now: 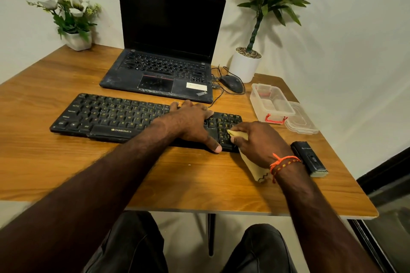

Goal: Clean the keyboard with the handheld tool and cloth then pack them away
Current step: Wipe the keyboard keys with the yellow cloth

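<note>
A black keyboard lies across the middle of the wooden table. My left hand rests flat on its right half, fingers spread, pressing it down. My right hand grips a pale yellow cloth against the keys at the keyboard's right end; the cloth's tail hangs out under my wrist. A black handheld tool lies on the table just right of my right wrist. A clear plastic box with red clips stands open beyond it, its lid beside it.
A black laptop stands open behind the keyboard. A wired mouse and its cable lie to the laptop's right. A white potted plant is at the back right, a flower pot at the back left. The table's right edge is near the tool.
</note>
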